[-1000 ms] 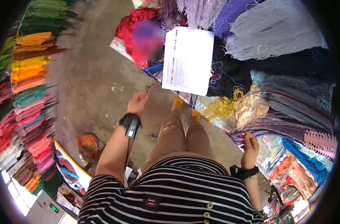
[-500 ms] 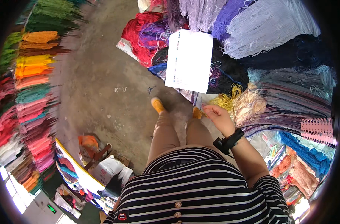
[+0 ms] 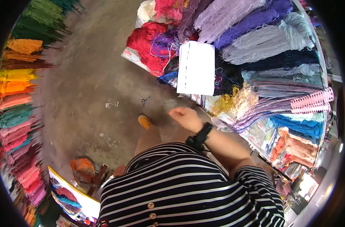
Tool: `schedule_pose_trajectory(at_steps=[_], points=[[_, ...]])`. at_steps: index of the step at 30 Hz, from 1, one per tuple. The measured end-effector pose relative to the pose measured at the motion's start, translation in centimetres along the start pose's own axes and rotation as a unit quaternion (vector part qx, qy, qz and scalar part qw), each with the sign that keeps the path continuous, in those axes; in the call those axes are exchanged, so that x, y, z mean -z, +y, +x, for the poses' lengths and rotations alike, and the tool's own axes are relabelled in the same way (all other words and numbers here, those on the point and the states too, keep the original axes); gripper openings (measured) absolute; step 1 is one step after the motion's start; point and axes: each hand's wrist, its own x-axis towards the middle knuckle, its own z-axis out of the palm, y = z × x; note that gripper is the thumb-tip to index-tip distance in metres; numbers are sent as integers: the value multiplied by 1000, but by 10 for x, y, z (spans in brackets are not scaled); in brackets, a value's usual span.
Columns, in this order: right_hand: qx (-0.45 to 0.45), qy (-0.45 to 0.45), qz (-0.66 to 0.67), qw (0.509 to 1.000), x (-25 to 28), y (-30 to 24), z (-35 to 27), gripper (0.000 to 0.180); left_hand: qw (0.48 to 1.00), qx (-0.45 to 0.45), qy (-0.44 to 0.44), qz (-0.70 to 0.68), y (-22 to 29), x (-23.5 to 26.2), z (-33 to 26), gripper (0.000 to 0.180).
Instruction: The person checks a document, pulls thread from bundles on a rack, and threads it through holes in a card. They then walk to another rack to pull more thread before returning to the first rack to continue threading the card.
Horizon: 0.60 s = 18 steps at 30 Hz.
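Observation:
My right hand (image 3: 185, 118), with a black band and device on its wrist, is raised in front of my body above the floor. Its fingers are drawn together and somewhat blurred; whatever they hold, if anything, does not show. Of my left hand (image 3: 119, 171), only what looks like a small part peeks out beside my striped shirt, its fingers hidden. Beyond the right hand, a white printed sheet (image 3: 196, 68) lies on heaped yarn skeins. Yellow yarn (image 3: 224, 104) and a cream skein (image 3: 245, 101) are at the near edge of that heap.
Purple skeins (image 3: 233, 19), red yarn (image 3: 148, 41) and a pink comb-like strip (image 3: 312, 101) lie on the table at right. Coloured hanks (image 3: 15, 89) line the left side. Thread scraps (image 3: 112, 104) and an orange bag (image 3: 82, 167) are on the concrete floor (image 3: 93, 68).
My right hand has moved left, away from the yarn edge, to in front of my body. My view has turned and shifted, and one orange-shod foot has dropped out of sight.

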Motion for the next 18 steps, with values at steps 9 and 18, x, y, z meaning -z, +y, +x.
schedule_pose_trajectory(at_steps=[9, 18], points=[[74, -117, -51, 989, -102, -138, 77, 34, 958, -38, -218, -182, 141, 110, -51, 23], [-8, -92, 192, 977, -89, -252, 232, 27, 945, -183, -201, -182, 360, 160, -94, 43]])
